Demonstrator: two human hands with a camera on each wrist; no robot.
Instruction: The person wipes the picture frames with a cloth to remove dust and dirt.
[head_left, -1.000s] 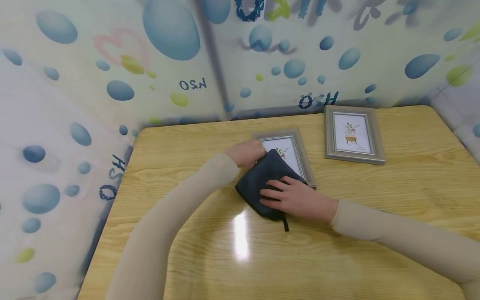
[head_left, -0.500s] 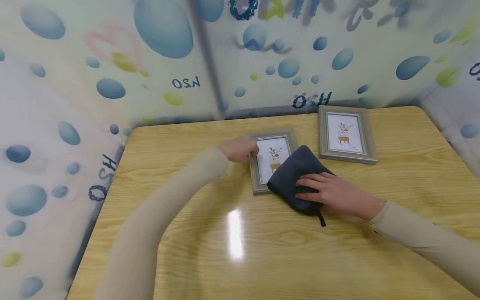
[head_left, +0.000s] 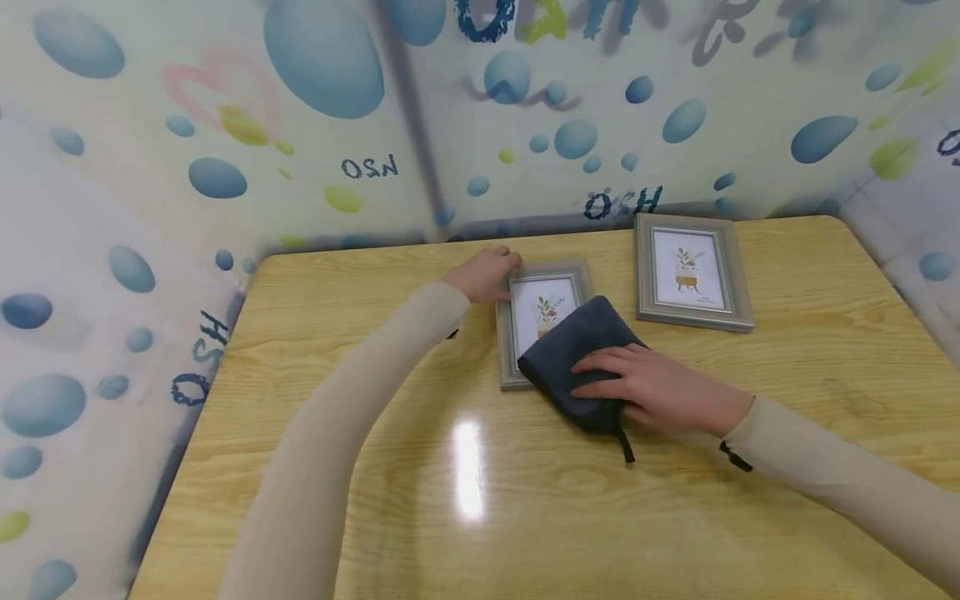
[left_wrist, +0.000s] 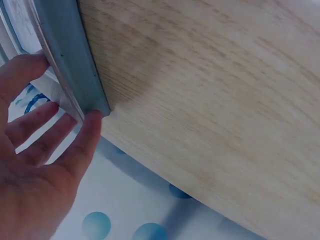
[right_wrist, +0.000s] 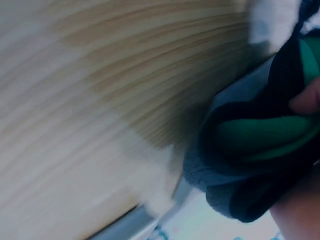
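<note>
My left hand (head_left: 483,275) is at the far left corner of a grey picture frame (head_left: 506,354) that lies flat on the wooden table. In the left wrist view, the thumb (left_wrist: 32,67) lies on the frame's front and the index finger (left_wrist: 89,137) reaches its outer corner. My right hand (head_left: 648,379) grips a dark blue-grey cloth (head_left: 570,346) with a short hanging loop. The cloth covers the near right part of this frame's flower print. In the right wrist view, green lining (right_wrist: 265,135) shows between the cloth's dark folded edges.
A second, similar picture frame (head_left: 693,313) lies to the right, near the back of the table (head_left: 337,308). Behind the table rises a wall (head_left: 465,133) printed with blue and green drops.
The cloth first slid right across the frame with my right hand, then came slightly back left. My left hand moved up from the frame's left edge to its far left corner.
</note>
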